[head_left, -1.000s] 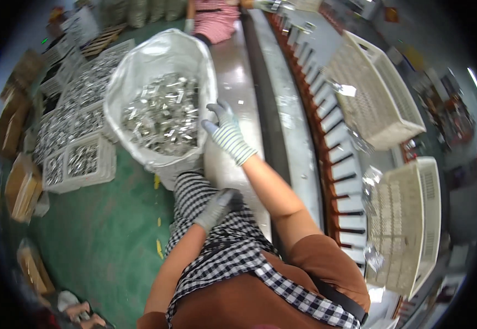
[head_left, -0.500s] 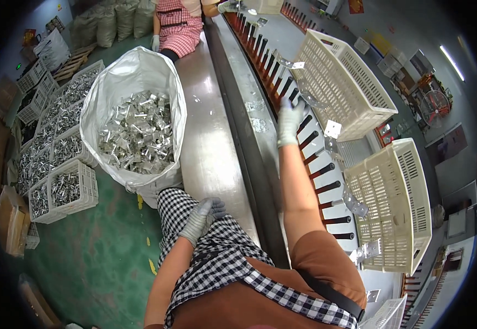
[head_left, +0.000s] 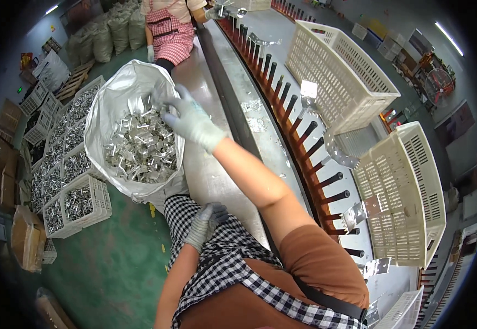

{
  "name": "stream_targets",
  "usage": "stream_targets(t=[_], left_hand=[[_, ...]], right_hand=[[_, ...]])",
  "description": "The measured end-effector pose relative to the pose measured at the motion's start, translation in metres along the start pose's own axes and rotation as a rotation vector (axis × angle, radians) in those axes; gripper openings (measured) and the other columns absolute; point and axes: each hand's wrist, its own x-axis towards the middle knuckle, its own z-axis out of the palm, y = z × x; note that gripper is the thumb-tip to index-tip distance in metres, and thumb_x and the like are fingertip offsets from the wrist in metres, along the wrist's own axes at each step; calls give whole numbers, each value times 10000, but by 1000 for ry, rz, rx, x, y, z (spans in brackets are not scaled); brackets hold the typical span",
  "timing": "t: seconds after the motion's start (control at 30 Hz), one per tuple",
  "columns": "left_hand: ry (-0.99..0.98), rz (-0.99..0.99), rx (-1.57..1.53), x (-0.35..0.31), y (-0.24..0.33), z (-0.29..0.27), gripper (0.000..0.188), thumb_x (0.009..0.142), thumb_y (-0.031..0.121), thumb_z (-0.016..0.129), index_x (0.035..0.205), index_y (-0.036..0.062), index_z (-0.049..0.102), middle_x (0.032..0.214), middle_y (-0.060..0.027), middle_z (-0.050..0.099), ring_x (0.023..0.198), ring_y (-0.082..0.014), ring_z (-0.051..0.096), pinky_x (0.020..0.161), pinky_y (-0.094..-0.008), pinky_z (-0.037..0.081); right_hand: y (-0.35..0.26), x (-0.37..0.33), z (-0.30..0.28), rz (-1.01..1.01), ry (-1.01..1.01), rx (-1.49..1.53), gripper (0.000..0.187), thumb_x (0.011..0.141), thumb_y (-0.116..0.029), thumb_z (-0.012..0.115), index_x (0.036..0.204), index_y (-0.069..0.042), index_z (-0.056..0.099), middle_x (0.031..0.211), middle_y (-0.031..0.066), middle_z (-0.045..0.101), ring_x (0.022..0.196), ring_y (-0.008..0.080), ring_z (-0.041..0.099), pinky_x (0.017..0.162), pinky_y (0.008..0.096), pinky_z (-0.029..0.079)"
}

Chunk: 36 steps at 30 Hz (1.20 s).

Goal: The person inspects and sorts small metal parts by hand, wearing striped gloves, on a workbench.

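My right hand point(head_left: 195, 124), in a pale work glove, reaches over the near rim of a big white woven bag point(head_left: 96, 129). Its fingers are spread. A blurred shiny metal piece point(head_left: 154, 98) is just beyond the fingertips, inside the bag mouth. Below it lies a heap of bent sheet-metal brackets point(head_left: 142, 145). My left hand point(head_left: 205, 222), gloved too, rests on my checked apron, fingers loosely bent with nothing visible in them. To the right runs a row of black-tipped pegs point(head_left: 307, 131); several metal brackets point(head_left: 354, 215) sit along it.
Cream plastic crates point(head_left: 334, 77) point(head_left: 408, 197) stand beyond the pegs. A steel bench point(head_left: 208, 170) runs alongside the bag. Crates full of metal parts point(head_left: 76, 205) cover the floor at left. A co-worker in a red checked apron point(head_left: 168, 35) sits at the far end, near stuffed sacks point(head_left: 119, 30).
My right hand has swung left from the peg row to the bag's mouth. A blurred metal piece now shows there. My left hand stays on my lap; the view has shifted slightly.
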Motion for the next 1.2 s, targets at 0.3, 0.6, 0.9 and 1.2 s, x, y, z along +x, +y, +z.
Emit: stream_targets(t=[0.3,0.6,0.9,1.2], left_hand=[[-22,7,-21,-1,2,-1,521,795,427,616,1042,-16,498,972,-141,559,915,-251,558,863,-409,460],[-40,2,-78,1,0,-1,496,800,401,621,1055,-4,491,977,-135,541,894,-242,551,836,-390,474],[-46,-29,-56,2,1,-6,490,817,399,600,1072,-4,489,997,-130,546,920,-257,543,864,-395,454],[-43,-16,-119,-1,-4,-8,419,810,379,612,1025,25,547,1001,-113,580,931,-242,555,854,-397,457]], right_hand=[[59,-129,-48,177,1048,29,736,782,-216,594,1347,20,187,1381,234,195,1257,321,278,1053,436,192],[117,-95,-119,433,1011,-488,627,754,-232,626,1221,106,380,1320,302,277,1236,390,287,1050,404,213],[-42,-6,-93,-239,1027,33,437,835,-246,559,1145,56,504,1122,196,474,1020,283,463,894,371,374],[4,-35,26,-88,13,-118,364,739,-248,609,1049,-59,589,1239,244,422,1155,383,407,974,426,331]])
